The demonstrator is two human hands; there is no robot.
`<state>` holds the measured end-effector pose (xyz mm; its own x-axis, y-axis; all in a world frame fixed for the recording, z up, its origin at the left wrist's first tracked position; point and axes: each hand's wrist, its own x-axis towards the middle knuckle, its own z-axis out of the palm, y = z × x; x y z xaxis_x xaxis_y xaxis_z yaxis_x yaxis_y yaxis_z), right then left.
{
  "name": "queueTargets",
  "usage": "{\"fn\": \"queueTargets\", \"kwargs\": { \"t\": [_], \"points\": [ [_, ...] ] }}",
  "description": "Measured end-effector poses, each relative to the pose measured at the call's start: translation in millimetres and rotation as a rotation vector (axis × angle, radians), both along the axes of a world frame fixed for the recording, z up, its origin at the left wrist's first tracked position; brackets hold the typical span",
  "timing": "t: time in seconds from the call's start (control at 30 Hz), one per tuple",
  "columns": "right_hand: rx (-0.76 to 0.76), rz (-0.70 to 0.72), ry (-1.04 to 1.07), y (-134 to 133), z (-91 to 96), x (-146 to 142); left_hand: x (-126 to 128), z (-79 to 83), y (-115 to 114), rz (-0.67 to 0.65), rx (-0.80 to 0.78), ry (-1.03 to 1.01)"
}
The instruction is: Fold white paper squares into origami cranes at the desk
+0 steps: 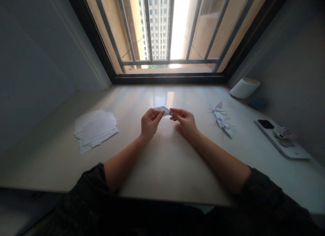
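A small folded piece of white paper (162,109) is held up between my two hands, over the middle of the white tabletop. My left hand (149,122) pinches its left part between thumb and fingers. At the right end, the thumb and fingertips of my right hand (185,120) grip the narrow tip. Parts of the paper are hidden behind my fingers. Off to the right of my right hand stand several folded paper cranes (221,120) in a row. A loose stack of white paper sheets (99,129) lies to the left of my left hand.
On the right, a phone (281,141) lies with a round grip on its back. Behind it, against the wall, is a white rounded object (245,88). A barred window (169,78) closes off the far side. The tabletop's front edge (175,199) runs beneath my forearms.
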<state>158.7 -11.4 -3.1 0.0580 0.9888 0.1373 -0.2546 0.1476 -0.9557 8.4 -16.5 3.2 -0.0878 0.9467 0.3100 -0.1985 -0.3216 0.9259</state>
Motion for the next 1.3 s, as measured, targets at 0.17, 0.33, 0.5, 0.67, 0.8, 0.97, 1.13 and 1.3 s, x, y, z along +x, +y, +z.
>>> {"fn": "queueTargets", "kwargs": {
  "t": [0.17, 0.33, 0.5, 0.67, 0.8, 0.97, 1.13, 1.3],
  "points": [
    [-0.008, -0.01, -0.003, 1.2, -1.5, 0.6, -1.6, 2.1, 0.2, 0.012, -0.043, 0.054],
    [-0.004, -0.027, -0.027, -1.0, 0.8, -0.7, -2.4, 3.6, 0.7, 0.028, -0.089, 0.029],
    [-0.018, -0.057, -0.043, -3.2, 4.2, -3.4, -0.4, 3.1, 1.1, 0.068, -0.102, -0.018],
    [-0.01, -0.062, -0.018, -2.2, 2.3, -3.9, 0.9, 1.9, 1.0, 0.057, -0.078, -0.034],
    [-0.001, -0.005, -0.019, -1.2, 1.1, -2.3, -0.6, -0.2, 0.7, 0.032, -0.039, -0.009],
    [-0.004, 0.053, -0.019, -2.5, 1.8, -2.7, -2.9, -2.6, 0.6, 0.045, 0.003, 0.035],
    [-0.017, 0.023, -0.021, -3.2, 1.3, -4.2, -0.5, -3.2, 0.2, -0.013, -0.009, 0.027],
    [-0.033, -0.002, -0.03, -2.0, 1.1, -4.1, 0.8, -0.8, -0.7, -0.033, -0.04, 0.012]
  ]
}}
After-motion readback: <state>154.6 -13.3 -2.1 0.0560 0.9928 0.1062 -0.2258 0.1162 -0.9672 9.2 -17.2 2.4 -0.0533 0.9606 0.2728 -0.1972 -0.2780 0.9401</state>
